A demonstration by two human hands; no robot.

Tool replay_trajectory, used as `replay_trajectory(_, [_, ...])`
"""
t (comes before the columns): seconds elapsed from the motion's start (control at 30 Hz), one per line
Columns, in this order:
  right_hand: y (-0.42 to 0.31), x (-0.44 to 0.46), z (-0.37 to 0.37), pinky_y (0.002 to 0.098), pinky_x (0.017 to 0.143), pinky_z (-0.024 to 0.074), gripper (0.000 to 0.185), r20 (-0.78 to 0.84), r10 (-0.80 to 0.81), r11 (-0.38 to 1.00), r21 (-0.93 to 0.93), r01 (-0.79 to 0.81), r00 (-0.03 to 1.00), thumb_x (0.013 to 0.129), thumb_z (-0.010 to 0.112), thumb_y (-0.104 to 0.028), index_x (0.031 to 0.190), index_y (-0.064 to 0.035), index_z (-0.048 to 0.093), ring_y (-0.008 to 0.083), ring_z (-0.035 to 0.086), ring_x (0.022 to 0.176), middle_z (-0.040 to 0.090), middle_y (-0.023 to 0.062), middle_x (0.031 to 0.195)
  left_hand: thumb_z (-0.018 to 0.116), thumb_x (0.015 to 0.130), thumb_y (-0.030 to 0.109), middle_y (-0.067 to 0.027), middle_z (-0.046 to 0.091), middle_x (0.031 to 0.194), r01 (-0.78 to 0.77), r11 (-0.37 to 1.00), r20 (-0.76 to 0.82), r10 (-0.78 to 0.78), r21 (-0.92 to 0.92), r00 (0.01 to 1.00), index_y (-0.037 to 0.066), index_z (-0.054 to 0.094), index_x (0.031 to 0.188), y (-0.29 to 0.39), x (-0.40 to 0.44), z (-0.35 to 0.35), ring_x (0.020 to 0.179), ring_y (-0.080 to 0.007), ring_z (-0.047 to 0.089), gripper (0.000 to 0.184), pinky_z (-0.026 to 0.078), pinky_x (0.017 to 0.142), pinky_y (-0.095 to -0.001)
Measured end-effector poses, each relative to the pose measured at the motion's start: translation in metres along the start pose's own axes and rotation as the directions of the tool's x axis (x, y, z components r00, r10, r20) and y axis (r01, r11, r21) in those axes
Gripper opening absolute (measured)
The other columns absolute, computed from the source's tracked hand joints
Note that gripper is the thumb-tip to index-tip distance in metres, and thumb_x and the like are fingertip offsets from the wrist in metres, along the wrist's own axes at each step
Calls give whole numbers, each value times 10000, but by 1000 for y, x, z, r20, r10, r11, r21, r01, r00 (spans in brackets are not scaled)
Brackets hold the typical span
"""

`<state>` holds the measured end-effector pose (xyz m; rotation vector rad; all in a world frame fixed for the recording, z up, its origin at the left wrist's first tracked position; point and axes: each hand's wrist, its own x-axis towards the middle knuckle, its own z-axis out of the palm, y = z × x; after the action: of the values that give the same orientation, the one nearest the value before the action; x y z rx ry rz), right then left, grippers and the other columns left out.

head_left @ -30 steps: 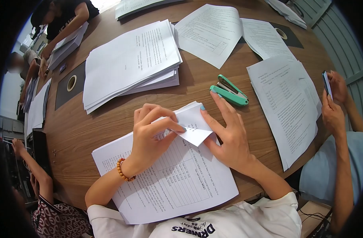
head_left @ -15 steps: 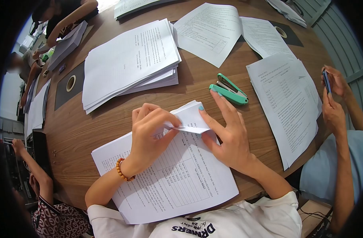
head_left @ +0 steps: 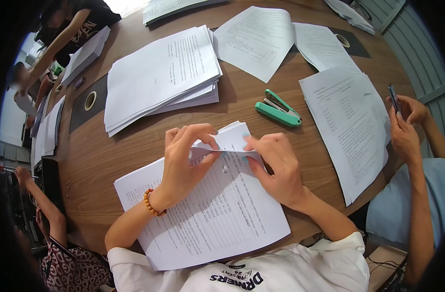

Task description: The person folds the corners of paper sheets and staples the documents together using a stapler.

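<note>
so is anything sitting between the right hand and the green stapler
Nothing visible: just bare tabletop separates the right hand from the stapler. That hand is busy, though, at the raised page edge.

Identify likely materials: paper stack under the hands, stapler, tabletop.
Paper stack: matte white paper, going by its thin, printed, bent sheets.
Stapler: probably plastic shell, smooth and evenly green; the grey inner strip looks metal.
Tabletop: wood or wood-look laminate, satin; brown grain shows, but can't settle which.
</note>
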<state>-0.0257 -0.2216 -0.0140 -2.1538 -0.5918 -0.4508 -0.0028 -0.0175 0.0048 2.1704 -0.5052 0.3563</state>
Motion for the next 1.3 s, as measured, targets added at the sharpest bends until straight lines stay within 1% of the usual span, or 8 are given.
replay_trajectory(0.2, [4,5,3,357,667,474,325,-22,-7,985,175,11,1000,685,692,65,994,-24,649,257,570,771,603,92,844,788,652,41,60,641,841,-222,954,128,200,200,971,137,585,1120,-7,-2,-4,850,-136,583,519,342,851,-333])
replay_trajectory(0.37, [-5,3,-2,340,623,483,281,-17,18,975,221,-14,1000,683,670,93,937,-25,658,256,574,713,592,94,812,844,587,115,-14,596,1100,-58,980,138,31,191,990,134,452,1300,12,-7,-25,1048,-193,536,814,337,927,-365])
replay_trajectory(0.53, [-35,-12,-20,278,618,465,159,-8,-602,798,-38,601,799,699,670,19,835,-61,689,160,614,756,658,44,835,883,563,218,-132,495,1288,-152,909,16,159,387,987,116,363,1365,10,-54,-43,1169,-301,465,961,330,982,-407])
replay_trajectory(0.73, [-40,-24,-25,236,715,461,55,159,-789,582,-114,805,593,788,614,-55,797,-40,666,140,617,818,670,36,864,849,606,213,-130,513,1234,-254,867,-81,317,429,945,144,461,1172,7,-71,-38,1127,-271,509,690,293,943,-479])
replay_trajectory(0.87, [-39,-21,-26,243,709,463,68,174,-791,570,-135,810,586,785,608,-54,809,-28,666,153,619,800,663,53,860,798,668,190,-95,547,1197,-312,841,-48,369,441,928,156,541,1093,10,-71,-37,1117,-240,523,497,312,950,-470])
replay_trajectory(1.0, [-32,-6,-21,268,644,477,143,83,-642,758,-79,647,762,729,635,-43,859,11,659,184,618,754,633,92,840,624,788,65,-91,578,1109,-384,830,182,338,405,923,123,520,1172,21,-59,-34,1044,-234,557,402,398,920,-394])
replay_trajectory(1.1, [-17,11,-20,296,605,483,199,-6,-508,861,-2,508,861,690,651,11,889,18,645,210,612,716,623,94,841,620,732,-40,-120,554,1105,-278,935,288,210,220,934,37,393,1294,23,-49,-32,1044,-270,538,611,393,948,-412])
replay_trajectory(1.3, [-3,16,-9,293,589,492,232,34,-96,982,165,90,995,770,641,57,984,-31,631,184,599,643,644,92,838,663,682,-44,-136,518,1148,-12,998,432,-13,54,902,99,331,1369,16,-22,-36,1108,-293,484,776,375,974,-408])
